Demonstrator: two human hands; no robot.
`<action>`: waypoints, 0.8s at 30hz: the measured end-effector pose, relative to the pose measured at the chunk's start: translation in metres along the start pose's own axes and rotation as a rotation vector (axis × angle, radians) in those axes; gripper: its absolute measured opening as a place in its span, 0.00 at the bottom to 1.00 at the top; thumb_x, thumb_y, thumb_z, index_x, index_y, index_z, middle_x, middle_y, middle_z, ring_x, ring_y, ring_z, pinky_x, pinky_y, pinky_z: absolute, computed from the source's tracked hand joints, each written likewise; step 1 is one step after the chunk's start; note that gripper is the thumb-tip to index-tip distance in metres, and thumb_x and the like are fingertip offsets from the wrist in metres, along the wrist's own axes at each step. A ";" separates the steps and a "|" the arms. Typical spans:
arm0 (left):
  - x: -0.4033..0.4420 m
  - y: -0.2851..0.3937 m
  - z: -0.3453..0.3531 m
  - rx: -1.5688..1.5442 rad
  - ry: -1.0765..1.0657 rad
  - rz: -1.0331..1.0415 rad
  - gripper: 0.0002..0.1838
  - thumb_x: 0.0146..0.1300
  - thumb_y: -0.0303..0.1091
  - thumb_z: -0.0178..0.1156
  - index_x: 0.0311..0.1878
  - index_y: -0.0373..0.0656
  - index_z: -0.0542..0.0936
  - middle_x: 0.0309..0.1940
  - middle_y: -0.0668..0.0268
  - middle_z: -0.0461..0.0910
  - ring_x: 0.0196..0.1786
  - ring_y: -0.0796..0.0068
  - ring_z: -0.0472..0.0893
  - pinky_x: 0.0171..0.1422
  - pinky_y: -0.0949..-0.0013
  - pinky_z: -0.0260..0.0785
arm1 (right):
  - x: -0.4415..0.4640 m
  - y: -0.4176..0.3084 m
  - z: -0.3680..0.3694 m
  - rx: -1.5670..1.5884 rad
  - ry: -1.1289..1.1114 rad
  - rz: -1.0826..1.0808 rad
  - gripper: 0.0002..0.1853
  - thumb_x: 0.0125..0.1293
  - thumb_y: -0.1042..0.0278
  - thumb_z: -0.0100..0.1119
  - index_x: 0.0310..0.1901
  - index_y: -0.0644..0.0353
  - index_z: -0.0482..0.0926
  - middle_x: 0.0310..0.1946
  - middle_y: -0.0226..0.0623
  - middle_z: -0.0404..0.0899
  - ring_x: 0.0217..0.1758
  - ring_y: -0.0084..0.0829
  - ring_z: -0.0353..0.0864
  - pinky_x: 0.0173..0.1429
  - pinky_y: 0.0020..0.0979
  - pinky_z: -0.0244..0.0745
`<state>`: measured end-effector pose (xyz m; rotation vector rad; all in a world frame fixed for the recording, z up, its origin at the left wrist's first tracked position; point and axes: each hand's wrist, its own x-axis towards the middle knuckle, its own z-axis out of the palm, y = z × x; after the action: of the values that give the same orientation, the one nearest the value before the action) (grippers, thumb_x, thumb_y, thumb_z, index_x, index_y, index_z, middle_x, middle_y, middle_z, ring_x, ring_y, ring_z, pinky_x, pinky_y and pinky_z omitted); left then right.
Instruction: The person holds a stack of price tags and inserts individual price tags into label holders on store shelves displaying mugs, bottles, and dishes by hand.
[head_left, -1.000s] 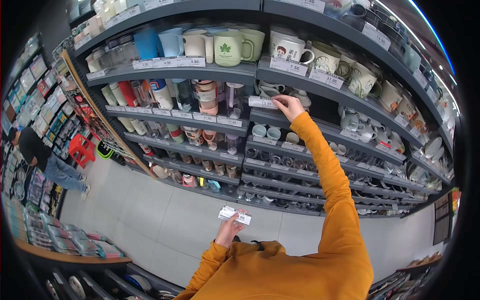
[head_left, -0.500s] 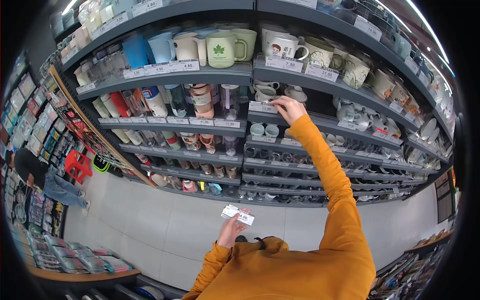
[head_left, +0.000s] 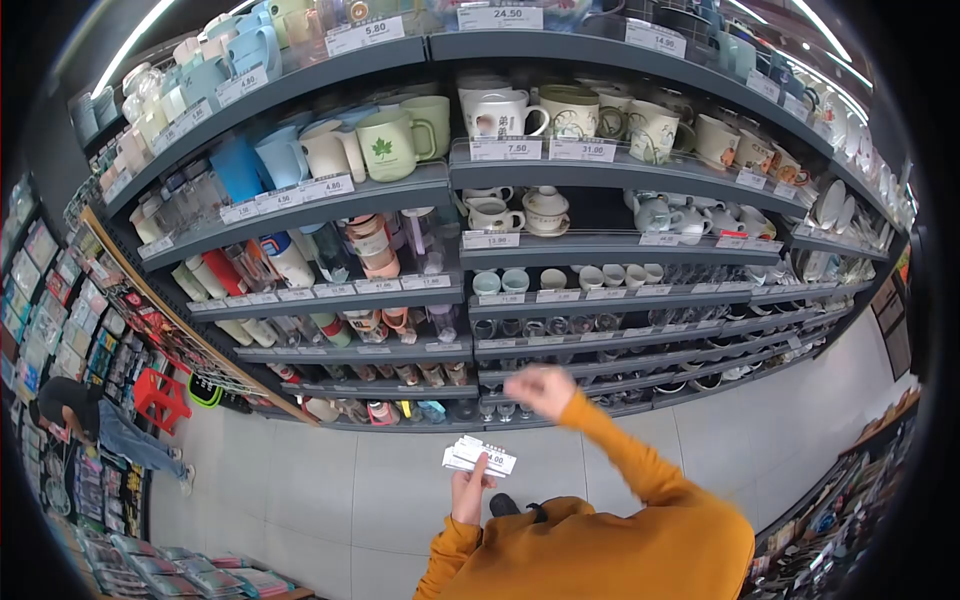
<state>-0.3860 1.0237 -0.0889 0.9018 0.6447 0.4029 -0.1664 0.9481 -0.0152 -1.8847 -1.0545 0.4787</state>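
Note:
Low in front of my body, my left hand (head_left: 468,494) is closed on a small stack of white price tags (head_left: 465,459), fanned slightly, the thumb lying on top; "4.00" shows on the upper one. My right hand (head_left: 541,391) hangs in the air in front of the lower shelves, blurred, its fingers looking curled; whether anything is in them cannot be seen. Above it, a 13.90 price label (head_left: 491,240) sits on a shelf edge, beneath a white cup (head_left: 492,215) and a lidded bowl (head_left: 545,210).
Shelves hold green mugs (head_left: 388,145), patterned mugs (head_left: 655,132), teapots (head_left: 690,220), small cups (head_left: 515,280) and bottles (head_left: 372,248). At left, a person (head_left: 100,425) bends near a red stool (head_left: 162,400). Packaged goods (head_left: 150,560) lie at the lower left.
My right hand has left the 13.90 label and come down toward my left hand. The view has shifted, and the person at left is bent over more.

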 end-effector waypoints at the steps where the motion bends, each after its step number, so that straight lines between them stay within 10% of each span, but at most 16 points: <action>1: -0.001 -0.004 -0.001 0.014 0.024 0.006 0.12 0.68 0.38 0.58 0.41 0.37 0.80 0.30 0.69 0.81 0.24 0.86 0.71 0.29 0.79 0.63 | -0.024 0.016 0.018 0.018 -0.104 0.112 0.22 0.63 0.46 0.63 0.40 0.61 0.83 0.31 0.37 0.84 0.34 0.26 0.82 0.41 0.30 0.77; 9: -0.040 -0.035 0.025 0.071 0.029 -0.008 0.10 0.66 0.36 0.62 0.38 0.38 0.80 0.28 0.70 0.80 0.23 0.85 0.72 0.27 0.78 0.62 | -0.143 0.050 0.049 0.480 -0.105 0.295 0.11 0.62 0.66 0.67 0.37 0.66 0.81 0.32 0.33 0.84 0.37 0.18 0.81 0.43 0.22 0.75; 24: -0.162 -0.123 0.109 0.163 -0.199 -0.188 0.12 0.68 0.38 0.59 0.45 0.38 0.78 0.34 0.68 0.81 0.24 0.84 0.72 0.31 0.78 0.64 | -0.352 0.059 -0.002 0.668 0.327 0.428 0.09 0.63 0.68 0.65 0.39 0.66 0.79 0.31 0.34 0.82 0.32 0.20 0.79 0.39 0.21 0.74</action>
<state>-0.4260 0.7967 -0.0846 1.0121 0.5782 0.0913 -0.3346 0.6433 -0.0949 -1.4949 -0.2153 0.6423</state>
